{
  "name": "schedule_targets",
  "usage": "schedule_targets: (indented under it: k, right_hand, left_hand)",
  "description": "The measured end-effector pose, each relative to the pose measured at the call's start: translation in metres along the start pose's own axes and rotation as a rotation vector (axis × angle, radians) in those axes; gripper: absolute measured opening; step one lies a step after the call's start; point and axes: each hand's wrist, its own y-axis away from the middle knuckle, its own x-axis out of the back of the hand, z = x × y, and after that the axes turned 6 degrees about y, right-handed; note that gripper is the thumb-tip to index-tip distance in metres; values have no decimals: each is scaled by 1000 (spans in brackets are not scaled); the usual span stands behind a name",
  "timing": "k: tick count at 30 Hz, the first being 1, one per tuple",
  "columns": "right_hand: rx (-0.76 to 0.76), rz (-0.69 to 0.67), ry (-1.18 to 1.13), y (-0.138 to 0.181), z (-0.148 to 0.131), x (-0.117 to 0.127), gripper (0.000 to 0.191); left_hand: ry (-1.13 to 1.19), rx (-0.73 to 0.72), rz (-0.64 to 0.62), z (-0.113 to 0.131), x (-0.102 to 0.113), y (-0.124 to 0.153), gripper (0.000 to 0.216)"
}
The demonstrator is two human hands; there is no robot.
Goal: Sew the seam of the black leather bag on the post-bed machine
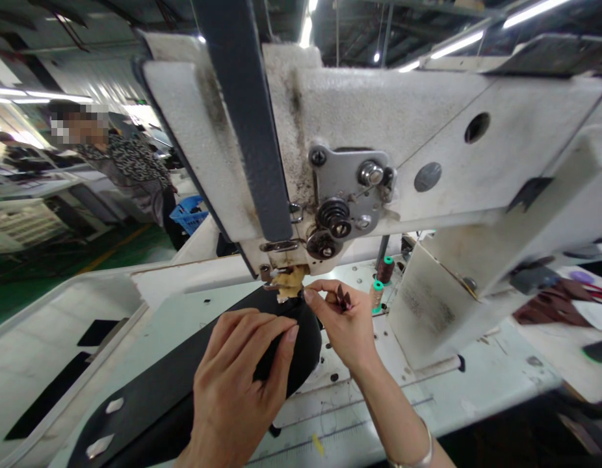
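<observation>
An industrial sewing machine (276, 130) fills the middle of the view. Under its presser foot area, wrapped in tan material (291, 281), lies a long black padded piece (159, 370) with a rounded end and two whitish patches. My left hand (242, 377) rests over this piece, thumb and forefinger closed in a pinch; whatever is between them is too small to see. Beside the needle area, my right hand (347, 318) pinches with thumb and forefinger at the foot. Small dark pointed blades, apparently thread snips (342, 299), are tucked in its curled fingers.
Two thread spools, one brown (386, 270) and one beige (377, 297), stand behind my right hand. Black strips (50, 393) lie in a white trough at left. A person (130, 162) stands beyond, near a blue basket (190, 214). Brown pieces (549, 305) lie at right.
</observation>
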Motion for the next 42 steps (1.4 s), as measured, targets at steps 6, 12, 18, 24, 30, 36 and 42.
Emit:
schedule_targets:
  k: [6,12,18,24,30,36,42]
  right_hand:
    - [-1,-3,-4,0,-2,1,17]
    - [4,-7,-35,2,-3,3,15]
    - [11,-4,-15,0,-3,2,15]
    - [-2,-24,-26,-1,-2,0,14]
    - [-7,-43,-30,-2,0,0,15]
    - [-9,-38,-32,-2,-1,-1,14]
    - [5,-40,-28,-1,-1,-1,13]
  left_hand:
    - [-5,-9,-3,1,-1,-1,22]
    - [-8,-16,-2,1,-1,-2,23]
    - [-10,-16,-5,2,0,-1,23]
    - [-8,-16,2,1,0,0,21]
    - [-18,-16,-2,1,-1,0,20]
    - [-11,-15,0,0,-1,-1,20]
    - [-7,-24,3,1,-1,-2,21]
